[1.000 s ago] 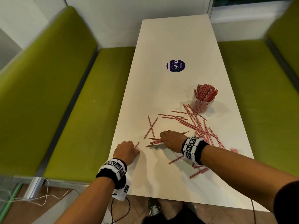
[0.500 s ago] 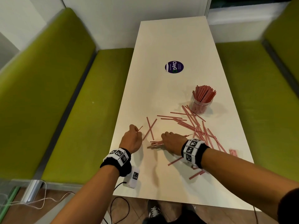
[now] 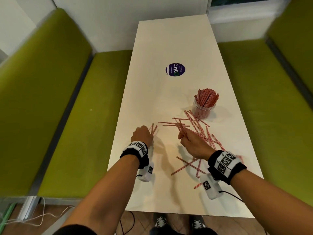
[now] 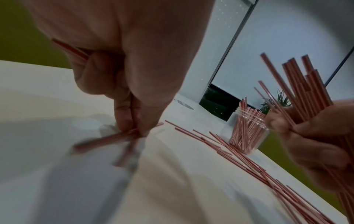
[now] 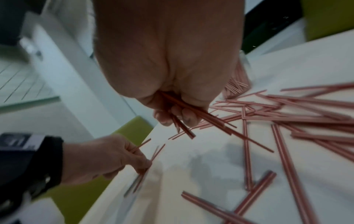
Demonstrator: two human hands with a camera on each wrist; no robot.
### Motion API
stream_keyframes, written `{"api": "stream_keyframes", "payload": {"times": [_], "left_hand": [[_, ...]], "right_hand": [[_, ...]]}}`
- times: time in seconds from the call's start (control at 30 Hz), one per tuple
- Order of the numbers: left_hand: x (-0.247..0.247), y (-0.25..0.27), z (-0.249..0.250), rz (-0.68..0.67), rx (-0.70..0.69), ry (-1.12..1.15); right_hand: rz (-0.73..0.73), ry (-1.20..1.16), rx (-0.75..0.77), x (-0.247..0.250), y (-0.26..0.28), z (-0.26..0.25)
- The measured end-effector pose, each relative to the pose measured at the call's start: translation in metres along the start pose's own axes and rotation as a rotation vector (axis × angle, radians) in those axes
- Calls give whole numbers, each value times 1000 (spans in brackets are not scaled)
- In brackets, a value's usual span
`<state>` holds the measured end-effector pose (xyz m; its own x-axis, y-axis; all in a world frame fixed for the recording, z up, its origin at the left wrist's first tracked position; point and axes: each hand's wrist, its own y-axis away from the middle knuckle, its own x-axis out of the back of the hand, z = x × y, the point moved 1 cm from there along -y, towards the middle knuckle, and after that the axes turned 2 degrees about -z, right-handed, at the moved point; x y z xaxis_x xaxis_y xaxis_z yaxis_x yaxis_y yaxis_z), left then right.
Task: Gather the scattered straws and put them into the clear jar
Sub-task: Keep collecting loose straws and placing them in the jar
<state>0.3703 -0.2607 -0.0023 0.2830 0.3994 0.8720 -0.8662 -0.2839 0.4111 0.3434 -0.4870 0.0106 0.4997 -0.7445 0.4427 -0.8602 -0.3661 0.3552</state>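
Left hand (image 3: 142, 135) is down at the left edge of the white table (image 3: 169, 39), fingertips (image 4: 132, 121) pinching a couple of red straws (image 4: 107, 139) against the surface, with another straw tucked in its curled fingers. Right hand (image 3: 193, 144) is raised above the table — fingers curled round a small bundle of straws (image 5: 193, 112), ends sticking out past the fist.

Clear jar (image 3: 204, 108) stands upright on the right half of the table, already packed with straws that fan out above its rim. Loose straws (image 3: 194, 122) lie scattered from the jar's base toward the near right edge — some crossing each other, a few (image 3: 186, 164) just under the right wrist.

Round purple sticker (image 3: 175, 69) sits further up the table. Green benches (image 3: 59, 107) on both sides.
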Motion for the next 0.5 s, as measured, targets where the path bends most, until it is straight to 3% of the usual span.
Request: {"api": "stream_keyframes", "payload": {"times": [0.2,0.33,0.43,0.5], "left_hand": [[-4,8,5,-35,-39,-138],[-4,15,5,-81,-70,-174],[-3,24,2,-101,-59,-76],[-4,29,1,-114,-84,141]], "right_hand": [[189,-669,-154,0,0,-3],[162,-855,-198,-6,1,-8],[132,-959,-236,-10,3,-5],[144,-999,-256,-12,5,-3]]}}
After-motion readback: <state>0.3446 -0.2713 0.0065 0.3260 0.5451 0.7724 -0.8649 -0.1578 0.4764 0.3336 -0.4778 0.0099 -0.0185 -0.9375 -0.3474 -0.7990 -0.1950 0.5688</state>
